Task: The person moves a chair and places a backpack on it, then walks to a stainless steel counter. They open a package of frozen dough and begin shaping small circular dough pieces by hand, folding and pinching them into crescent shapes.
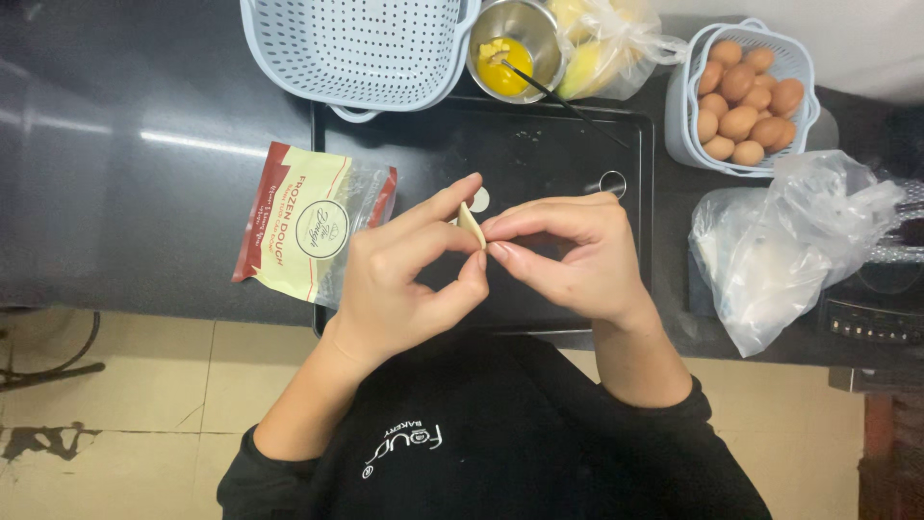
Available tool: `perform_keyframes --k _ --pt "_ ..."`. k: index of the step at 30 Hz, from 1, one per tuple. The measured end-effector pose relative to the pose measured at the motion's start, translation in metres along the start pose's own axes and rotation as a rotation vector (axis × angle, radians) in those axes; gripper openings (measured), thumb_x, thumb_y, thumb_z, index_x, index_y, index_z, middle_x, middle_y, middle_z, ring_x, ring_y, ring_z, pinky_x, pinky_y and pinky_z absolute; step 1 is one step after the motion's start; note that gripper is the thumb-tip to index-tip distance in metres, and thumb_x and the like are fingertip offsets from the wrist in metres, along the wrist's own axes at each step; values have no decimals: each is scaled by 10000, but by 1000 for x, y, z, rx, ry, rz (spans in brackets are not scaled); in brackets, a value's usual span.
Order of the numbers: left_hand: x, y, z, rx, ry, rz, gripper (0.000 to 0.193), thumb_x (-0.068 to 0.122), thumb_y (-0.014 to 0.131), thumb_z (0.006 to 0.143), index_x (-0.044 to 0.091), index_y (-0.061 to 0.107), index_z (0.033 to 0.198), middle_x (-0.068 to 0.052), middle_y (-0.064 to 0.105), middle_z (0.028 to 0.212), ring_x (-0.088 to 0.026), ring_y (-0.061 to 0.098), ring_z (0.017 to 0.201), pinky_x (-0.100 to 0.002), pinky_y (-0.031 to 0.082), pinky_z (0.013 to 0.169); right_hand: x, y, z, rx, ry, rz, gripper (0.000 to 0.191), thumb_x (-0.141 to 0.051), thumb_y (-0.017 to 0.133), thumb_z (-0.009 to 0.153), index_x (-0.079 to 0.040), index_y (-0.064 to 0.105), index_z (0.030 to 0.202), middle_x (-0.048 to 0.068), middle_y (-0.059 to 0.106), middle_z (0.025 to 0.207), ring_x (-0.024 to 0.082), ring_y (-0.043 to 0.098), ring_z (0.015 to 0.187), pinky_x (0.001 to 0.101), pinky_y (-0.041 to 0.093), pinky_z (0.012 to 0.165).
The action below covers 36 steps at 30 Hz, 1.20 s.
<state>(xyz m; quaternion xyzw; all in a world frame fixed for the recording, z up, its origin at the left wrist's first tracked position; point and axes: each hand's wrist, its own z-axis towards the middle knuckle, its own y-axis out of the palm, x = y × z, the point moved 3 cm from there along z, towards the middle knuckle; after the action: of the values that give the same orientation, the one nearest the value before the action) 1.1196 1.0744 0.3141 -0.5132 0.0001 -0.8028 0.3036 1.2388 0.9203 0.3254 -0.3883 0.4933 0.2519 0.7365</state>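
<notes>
Pinching a small pale dough piece [471, 224] between fingertips, the left hand [399, 279] and right hand [577, 255] meet above the black tray [539, 154] on the table [144, 193]. Dough packet [308, 223] lies at nine o'clock; egg basket [743, 96] at two o'clock; yolk bowl [515, 48] at twelve.

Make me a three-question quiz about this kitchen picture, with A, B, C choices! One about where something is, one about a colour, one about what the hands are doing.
1. Where is the basket of eggs?
A. top right of the counter
B. on the floor
C. on the black tray

2. What colour is the liquid in the metal bowl?
A. green
B. yellow
C. blue

3. What are the left hand and right hand doing?
A. resting flat
B. cracking an egg
C. pinching a small dough piece

Answers: 1 A, the basket sits beside the black tray. 2 B, yolk-yellow shows inside. 3 C, both hands' fingertips meet on the pale piece.
</notes>
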Motion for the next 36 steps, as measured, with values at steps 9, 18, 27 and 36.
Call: perform_keyframes --k 9,18,27,36 --pt "4 -2 0 -19 52 70 103 94 766 834 44 699 893 -186 677 1327 -266 761 844 -315 594 713 -8 -2 2 -55 -68 -60 184 63 745 843 -5 754 1014 128 772 1028 193 776 938 267 604 822" --pt "4 -1 -2 -40 81 84 96 78 753 846 23 681 876 -202 665 1338 -291 752 880 -337 595 757 -13 -2 3 -65 -54 -91 162 55 753 838 -9 754 987 120 772 993 195 775 903 269 606 793" --pt "5 -1 -2 -41 100 87 95 82 758 849 30 682 874 -196 665 1333 -284 751 888 -333 596 754 -14 -2 2 -68 -65 -95 163 53 751 842 -10 749 992 123 772 1003 203 778 921 276 608 820" --pt "8 1 -3 -22 153 182 131 72 770 821 33 654 865 -188 659 1339 -260 729 839 -332 580 713 -16 -1 2 -71 -70 -120 164 43 747 842 -10 748 997 125 772 1009 204 780 929 276 606 826"
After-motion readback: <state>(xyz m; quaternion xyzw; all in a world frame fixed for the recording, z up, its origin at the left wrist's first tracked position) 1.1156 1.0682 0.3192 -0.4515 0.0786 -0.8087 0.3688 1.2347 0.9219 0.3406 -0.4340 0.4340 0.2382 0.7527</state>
